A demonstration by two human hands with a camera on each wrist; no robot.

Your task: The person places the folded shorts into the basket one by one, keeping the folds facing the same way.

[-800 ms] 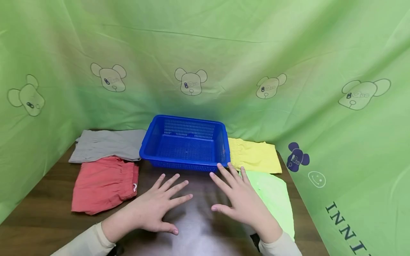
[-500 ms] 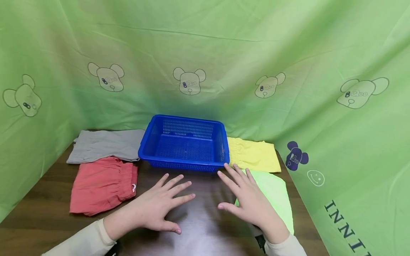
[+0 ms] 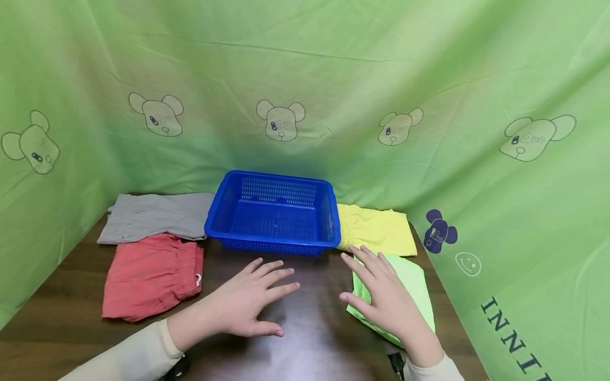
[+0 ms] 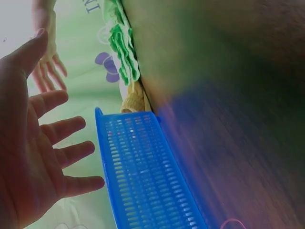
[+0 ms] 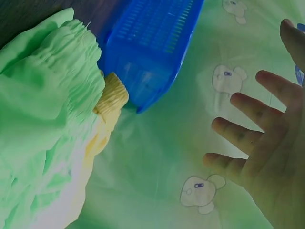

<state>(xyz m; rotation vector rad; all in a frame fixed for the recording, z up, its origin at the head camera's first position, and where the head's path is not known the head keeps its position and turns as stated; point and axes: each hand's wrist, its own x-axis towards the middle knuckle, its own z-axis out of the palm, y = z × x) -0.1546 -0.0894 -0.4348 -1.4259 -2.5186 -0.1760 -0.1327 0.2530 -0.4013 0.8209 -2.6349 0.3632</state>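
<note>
My left hand [image 3: 243, 301] hovers over the table with fingers spread, holding nothing, between the red shorts and the middle. To the right, my right hand [image 3: 386, 296] is held with its fingers spread too, overlapping the light green folded garment [image 3: 414, 286] in the head view. The red shorts [image 3: 150, 278], with an elastic waist and a white drawstring end, lie folded at left. Behind them is a folded grey garment [image 3: 157, 214]. A yellow folded garment [image 3: 378, 230] with a gathered waistband lies behind the green one. Beyond both hands stands an empty blue plastic basket [image 3: 274, 243] with slotted walls.
The dark wooden table [image 3: 52, 323] is enclosed at the back and sides by a green curtain [image 3: 333, 69] printed with bear heads. The basket stands close to the back curtain, between the grey and yellow garments.
My right hand has moved to the right, over the green garment. My left hand has drifted slightly right. Fingers stay spread, and the clothes and basket keep their places.
</note>
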